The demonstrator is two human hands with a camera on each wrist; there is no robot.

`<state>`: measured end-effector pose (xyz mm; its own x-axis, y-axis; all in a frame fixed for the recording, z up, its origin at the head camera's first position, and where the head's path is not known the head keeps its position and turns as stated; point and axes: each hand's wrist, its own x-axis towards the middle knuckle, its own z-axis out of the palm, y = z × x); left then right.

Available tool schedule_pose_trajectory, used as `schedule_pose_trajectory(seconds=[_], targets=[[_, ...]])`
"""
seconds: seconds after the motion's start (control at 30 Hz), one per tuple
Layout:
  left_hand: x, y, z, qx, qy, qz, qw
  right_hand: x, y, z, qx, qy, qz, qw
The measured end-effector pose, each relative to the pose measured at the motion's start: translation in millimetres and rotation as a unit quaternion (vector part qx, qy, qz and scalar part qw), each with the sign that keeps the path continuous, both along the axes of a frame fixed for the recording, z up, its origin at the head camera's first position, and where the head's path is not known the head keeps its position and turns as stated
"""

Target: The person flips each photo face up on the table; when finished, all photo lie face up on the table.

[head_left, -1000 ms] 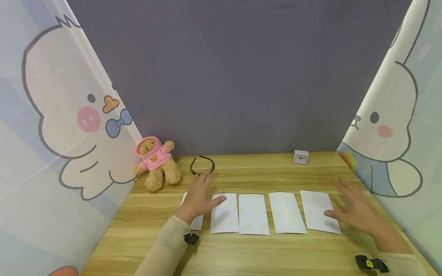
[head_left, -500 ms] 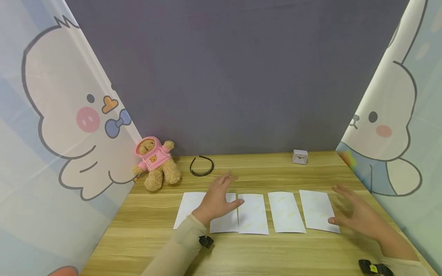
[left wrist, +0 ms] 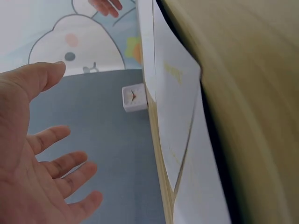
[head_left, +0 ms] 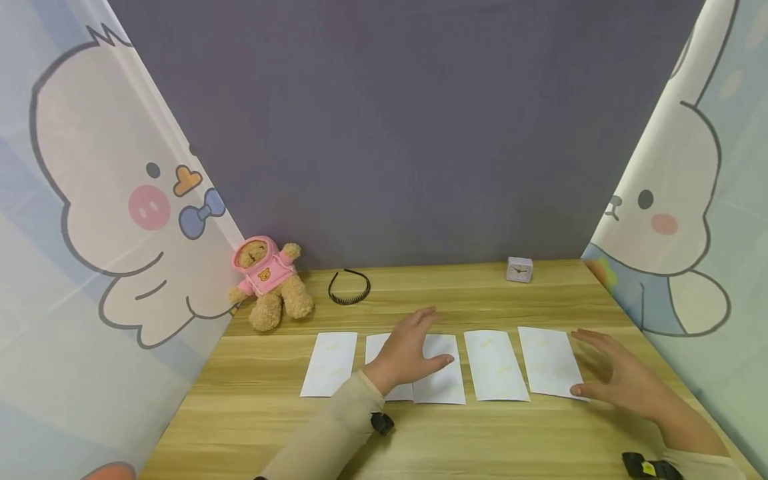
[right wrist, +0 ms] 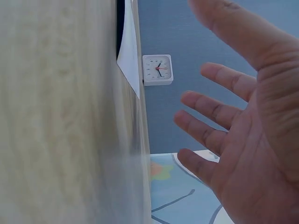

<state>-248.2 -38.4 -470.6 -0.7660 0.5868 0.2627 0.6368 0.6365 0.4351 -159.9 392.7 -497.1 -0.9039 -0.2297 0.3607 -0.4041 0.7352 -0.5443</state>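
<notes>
From where I stand, the left hand (head_left: 399, 357) hovers above the middle of the row of white sheets (head_left: 497, 365), fingers apart, gripping nothing. The right hand (head_left: 624, 377) hangs by the row's right end, equally loose and unladen. The five sheets lie side by side, probably to keep each reachable. Beyond the row's left end sit a teddy bear (head_left: 270, 280) and headband (head_left: 350, 301); beyond its right part, a clock (head_left: 519, 270), perhaps set back for room.
</notes>
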Motion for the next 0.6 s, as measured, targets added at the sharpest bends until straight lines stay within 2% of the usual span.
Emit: schedule_pose_trajectory(seconds=[0.27, 0.47, 0.6], targets=[[0.1, 22.2, -3.7, -0.009, 0.002, -0.012, 0.9999, 1.6, 3, -7.1, 0.023, 0.047, 0.012, 0.9985], [3.1, 36.6, -4.2, -0.018, 0.013, -0.027, 0.9994, 1.8, 3, -10.4, 0.01, 0.06, 0.032, 0.9977], [3.7, 43.1, -6.1, -0.02, 0.003, -0.029, 0.9994, 1.7, 2, -10.9, 0.007, 0.058, 0.036, 0.9977]])
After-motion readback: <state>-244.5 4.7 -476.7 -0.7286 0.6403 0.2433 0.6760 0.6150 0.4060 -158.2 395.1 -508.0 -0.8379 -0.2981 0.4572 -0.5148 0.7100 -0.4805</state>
